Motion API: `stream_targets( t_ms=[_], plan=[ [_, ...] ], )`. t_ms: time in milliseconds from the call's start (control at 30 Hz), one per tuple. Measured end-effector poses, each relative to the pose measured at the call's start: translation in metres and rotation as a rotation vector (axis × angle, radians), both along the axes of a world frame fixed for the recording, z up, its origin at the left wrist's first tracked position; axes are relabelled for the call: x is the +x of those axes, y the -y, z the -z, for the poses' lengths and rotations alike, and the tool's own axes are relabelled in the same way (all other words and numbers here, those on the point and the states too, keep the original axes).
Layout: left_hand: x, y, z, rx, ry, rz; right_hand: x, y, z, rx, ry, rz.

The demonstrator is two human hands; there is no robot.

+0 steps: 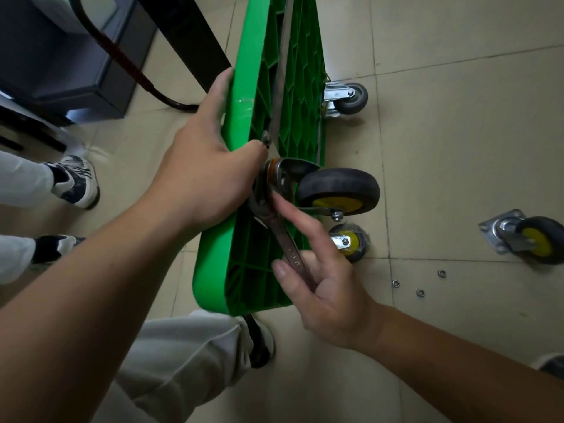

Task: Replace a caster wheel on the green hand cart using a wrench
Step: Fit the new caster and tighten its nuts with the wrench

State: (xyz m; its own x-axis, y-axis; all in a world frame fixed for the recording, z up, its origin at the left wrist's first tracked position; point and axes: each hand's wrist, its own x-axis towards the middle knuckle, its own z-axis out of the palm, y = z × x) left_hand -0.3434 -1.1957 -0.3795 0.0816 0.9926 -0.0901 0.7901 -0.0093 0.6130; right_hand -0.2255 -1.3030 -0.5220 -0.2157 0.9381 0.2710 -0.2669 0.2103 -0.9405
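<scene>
Leverage at the handle end

Left hand (pixel 207 178) grips the rim of the green hand cart (pixel 241 117), tipped on its side. Against its underside the wrench (pixel 288 245), probably stiff, slippery steel; right hand (pixel 323 288) pinches its handle. Caster wheel (pixel 338 190) juts from the cart.

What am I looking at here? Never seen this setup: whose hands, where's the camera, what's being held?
No robot: these are a person's bare hands, filmed by one camera on their head, looking down. The green cart is tipped on its side on the tiled floor, underside facing right. The left hand grips the cart's rim. The right hand holds a wrench, its head at the mounting plate of a caster. A loose caster and three washers lie on the floor to the right.
</scene>
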Motion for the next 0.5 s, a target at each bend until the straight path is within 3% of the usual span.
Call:
stream_targets(
  t_ms=[100, 367, 500],
  plan=[
    [-0.001, -0.001, 0.000, -0.002, -0.006, -0.003, -0.003, 0.001, 0.002, -0.064, -0.042, -0.021],
    [0.000, 0.001, 0.000, -0.013, 0.000, -0.011, -0.005, 0.006, 0.009, 0.086, 0.105, 0.124],
    [0.000, 0.001, -0.001, -0.019, 0.004, -0.003, -0.012, 0.010, 0.017, -0.008, 0.158, 0.230]
  ],
)
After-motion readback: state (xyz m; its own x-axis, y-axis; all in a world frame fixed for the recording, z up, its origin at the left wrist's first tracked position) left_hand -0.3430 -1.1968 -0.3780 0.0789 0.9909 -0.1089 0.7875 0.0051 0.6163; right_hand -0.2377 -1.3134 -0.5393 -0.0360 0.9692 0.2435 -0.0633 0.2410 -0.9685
